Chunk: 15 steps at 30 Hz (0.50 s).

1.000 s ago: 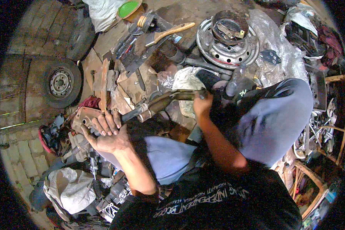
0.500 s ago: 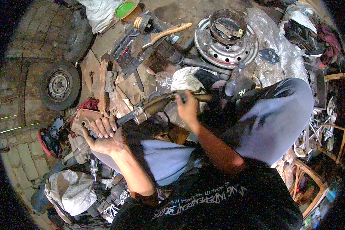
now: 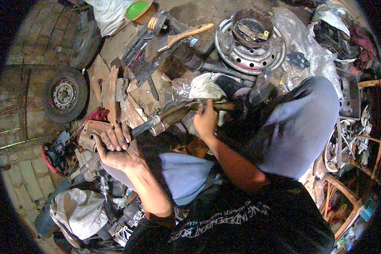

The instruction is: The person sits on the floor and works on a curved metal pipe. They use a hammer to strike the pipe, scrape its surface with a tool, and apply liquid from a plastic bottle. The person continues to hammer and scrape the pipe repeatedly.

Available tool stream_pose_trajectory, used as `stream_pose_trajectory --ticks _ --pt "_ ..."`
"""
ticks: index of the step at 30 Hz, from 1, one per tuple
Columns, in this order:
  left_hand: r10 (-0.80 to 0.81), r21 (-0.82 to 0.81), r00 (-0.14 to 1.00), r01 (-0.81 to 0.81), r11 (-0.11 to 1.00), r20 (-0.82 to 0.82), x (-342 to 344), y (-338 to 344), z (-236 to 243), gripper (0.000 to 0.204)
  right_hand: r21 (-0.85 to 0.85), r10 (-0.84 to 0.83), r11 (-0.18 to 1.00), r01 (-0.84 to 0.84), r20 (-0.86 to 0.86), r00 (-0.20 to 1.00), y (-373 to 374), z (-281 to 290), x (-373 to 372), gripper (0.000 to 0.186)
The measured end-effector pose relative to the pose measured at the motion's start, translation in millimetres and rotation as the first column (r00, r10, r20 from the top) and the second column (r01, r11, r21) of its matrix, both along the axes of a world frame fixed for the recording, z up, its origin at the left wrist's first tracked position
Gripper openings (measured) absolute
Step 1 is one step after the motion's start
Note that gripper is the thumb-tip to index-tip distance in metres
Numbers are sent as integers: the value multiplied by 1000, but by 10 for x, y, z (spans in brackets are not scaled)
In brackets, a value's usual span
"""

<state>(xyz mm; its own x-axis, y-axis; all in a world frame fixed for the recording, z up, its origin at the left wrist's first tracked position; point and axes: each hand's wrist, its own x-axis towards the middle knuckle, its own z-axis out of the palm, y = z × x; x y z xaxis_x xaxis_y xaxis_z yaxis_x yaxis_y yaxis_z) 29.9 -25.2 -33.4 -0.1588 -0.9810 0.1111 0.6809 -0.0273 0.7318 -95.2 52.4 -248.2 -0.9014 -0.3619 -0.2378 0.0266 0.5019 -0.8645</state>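
A long, dirty tubular metal car part (image 3: 173, 115) lies slantwise across my lap, its exact kind unclear. Its thicker brownish body is at the right and a thinner greyish rod runs toward the left. My left hand (image 3: 119, 148) is closed around the rod, with the fingers curled over the top. My right hand (image 3: 206, 122) grips the thick body near its right end, thumb and forefinger showing on the upper side. The other right-hand fingers are partly hidden. A white cloth bag (image 3: 205, 86) lies just beyond the right hand.
A steel wheel rim (image 3: 247, 61) with a round metal pan (image 3: 249, 40) of small parts stands beyond. A wooden-handled brush (image 3: 184, 36) lies left of it. A tyred wheel (image 3: 65, 94) leans at the left wall. Metal parts crowd my left side; wooden frames (image 3: 345, 199) stand right.
My right hand has shifted slightly, its forefinger now straighter and pointing up across the part. My left hand and the part have barely moved. My right knee has shifted a little left.
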Motion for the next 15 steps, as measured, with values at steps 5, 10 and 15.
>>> stream_pose_trajectory --ticks 5,10,15 --pt "-21 -1 999 21 1000 -42 -56 47 47 52 -161 -58 986 41 -104 993 -15 -44 -8 27" --pt "-21 -19 1000 21 1000 -10 -49 49 28 47 -160 -58 986 56 -8 998 19 10 -70 22" --pt "-20 -17 999 20 1000 -27 -31 51 33 47 -181 82 980 -80 3 997 6 170 19 24"
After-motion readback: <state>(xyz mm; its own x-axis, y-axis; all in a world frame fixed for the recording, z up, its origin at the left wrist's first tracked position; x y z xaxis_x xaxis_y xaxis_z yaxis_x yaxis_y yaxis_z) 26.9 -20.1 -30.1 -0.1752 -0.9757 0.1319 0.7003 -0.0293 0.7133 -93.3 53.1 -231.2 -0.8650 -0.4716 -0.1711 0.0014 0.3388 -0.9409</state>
